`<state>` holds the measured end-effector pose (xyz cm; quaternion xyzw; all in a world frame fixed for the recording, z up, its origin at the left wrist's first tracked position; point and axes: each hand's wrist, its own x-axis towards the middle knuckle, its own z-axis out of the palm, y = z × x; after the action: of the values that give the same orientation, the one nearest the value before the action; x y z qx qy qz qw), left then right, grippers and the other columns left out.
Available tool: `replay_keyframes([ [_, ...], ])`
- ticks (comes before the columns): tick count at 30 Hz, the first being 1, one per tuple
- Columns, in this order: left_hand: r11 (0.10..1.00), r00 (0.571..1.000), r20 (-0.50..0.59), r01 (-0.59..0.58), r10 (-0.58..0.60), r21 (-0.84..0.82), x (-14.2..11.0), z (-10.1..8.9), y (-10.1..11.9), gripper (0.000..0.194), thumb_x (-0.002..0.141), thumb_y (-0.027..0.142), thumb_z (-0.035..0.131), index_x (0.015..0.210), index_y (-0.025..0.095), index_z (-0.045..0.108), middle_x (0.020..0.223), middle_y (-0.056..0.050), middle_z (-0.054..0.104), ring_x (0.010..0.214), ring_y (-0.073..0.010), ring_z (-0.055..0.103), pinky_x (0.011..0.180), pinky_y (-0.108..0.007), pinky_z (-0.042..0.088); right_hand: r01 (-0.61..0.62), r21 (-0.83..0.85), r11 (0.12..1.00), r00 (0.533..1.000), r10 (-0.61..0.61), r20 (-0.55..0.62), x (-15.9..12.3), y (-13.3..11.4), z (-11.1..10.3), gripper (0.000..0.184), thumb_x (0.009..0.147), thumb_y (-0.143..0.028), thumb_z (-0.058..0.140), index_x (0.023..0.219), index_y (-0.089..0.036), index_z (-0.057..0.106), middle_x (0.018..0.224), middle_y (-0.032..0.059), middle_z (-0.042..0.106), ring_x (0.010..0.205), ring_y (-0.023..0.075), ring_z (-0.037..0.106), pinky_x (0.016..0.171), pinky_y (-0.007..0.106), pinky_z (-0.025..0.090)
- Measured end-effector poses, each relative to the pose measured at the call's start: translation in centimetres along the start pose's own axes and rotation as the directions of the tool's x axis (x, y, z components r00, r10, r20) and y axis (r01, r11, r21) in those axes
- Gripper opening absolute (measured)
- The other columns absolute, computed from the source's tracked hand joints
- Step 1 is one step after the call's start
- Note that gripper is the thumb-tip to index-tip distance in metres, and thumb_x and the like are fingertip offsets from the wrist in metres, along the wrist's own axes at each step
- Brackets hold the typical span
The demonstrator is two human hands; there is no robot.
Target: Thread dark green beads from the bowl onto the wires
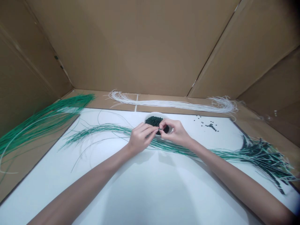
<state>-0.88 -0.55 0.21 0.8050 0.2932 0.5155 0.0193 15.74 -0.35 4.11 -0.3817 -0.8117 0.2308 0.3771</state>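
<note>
Over a white bowl [152, 113] heaped with dark green beads [153, 120], my two hands meet at the fingertips. My left hand [142, 136] is closed in a pinch on a thin pale strand [158, 129]. Thumb and forefinger of my right hand [173, 132] pinch at the strand's tip, where a tiny dark bead seems to sit, mostly covered by the fingers. Beneath both hands runs a long bundle of green strands [110, 127]. Dark beads are threaded on its right end [262, 157].
Loose dark beads [212, 126] lie scattered on the white board [145, 187], right of the bowl. A bundle of white strands [168, 103] stretches along the back. More green strands [47, 117] rest at the left edge. Brown cardboard walls [131, 47] enclose the back and sides.
</note>
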Motion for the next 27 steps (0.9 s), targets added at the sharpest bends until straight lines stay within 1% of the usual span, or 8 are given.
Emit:
replay_keyframes([
  [5, 1.0, 1.0, -0.008, 0.017, -0.018, -0.021, -0.11, -0.05, -0.03, 0.014, 0.077, 0.015, 0.052, 0.087, 0.016, 0.062, 0.077, -0.005, 0.063, 0.069, -0.0112, 0.054, 0.066, -0.024, 0.045, -0.006, 0.003, 1.0, 0.999, 0.006, -0.033, 0.05, -0.22, -0.13, 0.008, 0.061, -0.009, 0.051, 0.063, -0.017, 0.048, 0.061, -0.0009, 0.05, 0.057, 0.0096, 0.046, 0.055, 0.022, 0.04],
  [12, 0.999, 1.0, -0.01, 0.022, -0.023, -0.029, -0.23, 0.05, -0.23, 0.015, 0.077, 0.014, 0.052, 0.089, 0.015, 0.062, 0.078, -0.005, 0.063, 0.07, -0.0113, 0.053, 0.066, -0.024, 0.045, 0.02, -0.001, 1.0, 0.998, -0.02, -0.057, 0.16, -0.26, -0.14, 0.008, 0.062, -0.01, 0.051, 0.065, -0.017, 0.049, 0.062, -0.0005, 0.051, 0.057, 0.0095, 0.047, 0.054, 0.022, 0.041],
  [27, 1.0, 1.0, -0.016, 0.019, -0.019, -0.023, -0.07, -0.07, -0.11, 0.015, 0.078, 0.014, 0.051, 0.088, 0.016, 0.062, 0.076, -0.005, 0.062, 0.069, -0.0118, 0.053, 0.064, -0.024, 0.045, 0.034, 0.02, 0.999, 0.998, -0.033, -0.06, 0.17, -0.34, -0.32, 0.006, 0.065, -0.012, 0.053, 0.067, -0.017, 0.051, 0.064, 0.0007, 0.054, 0.058, 0.0103, 0.049, 0.055, 0.024, 0.043],
])
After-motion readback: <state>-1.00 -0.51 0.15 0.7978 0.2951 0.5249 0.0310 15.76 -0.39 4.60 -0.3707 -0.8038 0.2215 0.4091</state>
